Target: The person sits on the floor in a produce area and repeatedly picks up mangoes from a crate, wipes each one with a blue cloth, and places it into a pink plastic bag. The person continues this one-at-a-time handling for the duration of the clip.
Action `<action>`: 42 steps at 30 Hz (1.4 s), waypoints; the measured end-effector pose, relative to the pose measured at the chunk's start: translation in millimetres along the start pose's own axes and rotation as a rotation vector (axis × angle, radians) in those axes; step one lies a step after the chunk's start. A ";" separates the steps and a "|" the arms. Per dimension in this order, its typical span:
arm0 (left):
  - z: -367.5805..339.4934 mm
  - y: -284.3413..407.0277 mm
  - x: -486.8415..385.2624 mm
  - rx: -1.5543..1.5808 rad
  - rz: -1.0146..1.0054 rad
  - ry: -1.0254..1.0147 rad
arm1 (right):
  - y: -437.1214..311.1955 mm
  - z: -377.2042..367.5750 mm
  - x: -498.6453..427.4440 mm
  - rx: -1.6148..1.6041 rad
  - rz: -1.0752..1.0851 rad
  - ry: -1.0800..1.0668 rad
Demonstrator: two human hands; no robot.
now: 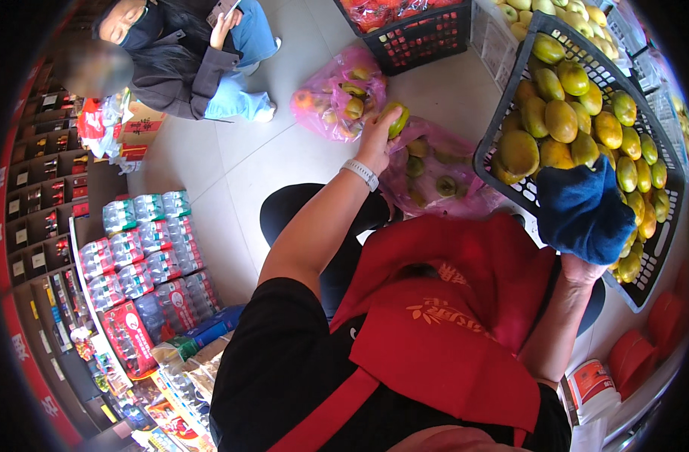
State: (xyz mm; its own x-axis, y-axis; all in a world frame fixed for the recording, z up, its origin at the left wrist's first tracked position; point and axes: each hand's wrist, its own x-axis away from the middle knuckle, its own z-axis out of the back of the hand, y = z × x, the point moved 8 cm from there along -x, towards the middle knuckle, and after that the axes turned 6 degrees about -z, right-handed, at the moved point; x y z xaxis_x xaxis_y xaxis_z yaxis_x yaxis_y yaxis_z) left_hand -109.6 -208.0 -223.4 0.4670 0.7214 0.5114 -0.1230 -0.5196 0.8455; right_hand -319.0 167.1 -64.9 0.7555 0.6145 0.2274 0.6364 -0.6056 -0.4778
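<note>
My left hand (377, 137), with a light band at its wrist, grips a green-yellow fruit (399, 120). It is above the rim of an open pink plastic bag (474, 186) that holds several greenish fruits. A dark blue cloth (585, 212) covers the fingers of my right hand (583, 268), which holds it over the near edge of a black plastic crate (500, 121). Inside the crate lie many oval green-yellow fruits (561, 121), perhaps papayas. The cloth hides some of them.
A second pink bag of fruit (339, 93) sits beside a black crate of red-wrapped goods (418, 42). A person (169, 73) holding a phone is at upper left. Bottled-drink packs (146, 243) stand left; a white bucket (593, 390) stands at lower right.
</note>
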 end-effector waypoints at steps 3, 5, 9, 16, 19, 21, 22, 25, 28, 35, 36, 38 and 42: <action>33.4 -18.7 -49.1 -0.048 0.018 0.071 | 5.1 -12.0 0.1 -0.020 -0.061 -0.115; 51.2 -34.7 -83.8 0.016 0.078 0.144 | 2.7 -11.5 -0.1 0.023 -0.036 -0.113; 80.8 -37.8 -161.3 0.082 0.058 0.155 | -6.8 14.8 -5.3 0.033 0.030 0.024; 128.1 -35.3 -240.7 0.249 0.116 0.283 | -48.2 83.1 13.7 0.700 0.347 0.461; 163.0 -30.7 -250.6 0.221 -0.053 0.541 | -55.3 59.1 14.3 1.648 0.511 0.364; 182.8 -26.4 -257.9 0.184 -0.198 0.634 | -60.3 63.1 15.3 1.612 0.487 0.367; 193.0 -25.1 -261.5 0.114 -0.235 0.660 | -60.2 62.2 15.5 1.670 0.472 0.361; 216.9 -19.2 -275.6 -0.171 -0.310 0.689 | -54.7 48.2 14.3 2.033 0.556 0.313; 225.1 -24.2 -290.1 -0.448 -0.248 0.688 | -52.5 43.9 11.5 2.002 0.561 0.351; 217.6 -33.6 -287.5 -0.611 -0.223 0.738 | -37.8 14.5 4.7 2.202 0.668 0.297; 210.6 -31.4 -281.6 -0.720 -0.224 0.738 | -35.1 7.8 5.5 2.239 0.740 0.237; 188.7 -24.2 -261.8 -0.492 -0.447 0.691 | -40.0 1.6 8.8 1.986 0.808 0.128; 117.0 -36.2 -191.8 0.188 -0.643 0.643 | -44.6 11.2 13.1 2.077 0.672 0.252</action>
State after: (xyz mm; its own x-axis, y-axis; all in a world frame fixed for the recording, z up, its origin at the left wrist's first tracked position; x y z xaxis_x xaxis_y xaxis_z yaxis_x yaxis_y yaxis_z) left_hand -92.3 -381.2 -370.1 -0.1861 0.9825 -0.0122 0.1613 0.0428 0.9860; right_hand -339.2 207.8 -50.1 0.8378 0.4411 -0.3219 -0.5450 0.7114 -0.4438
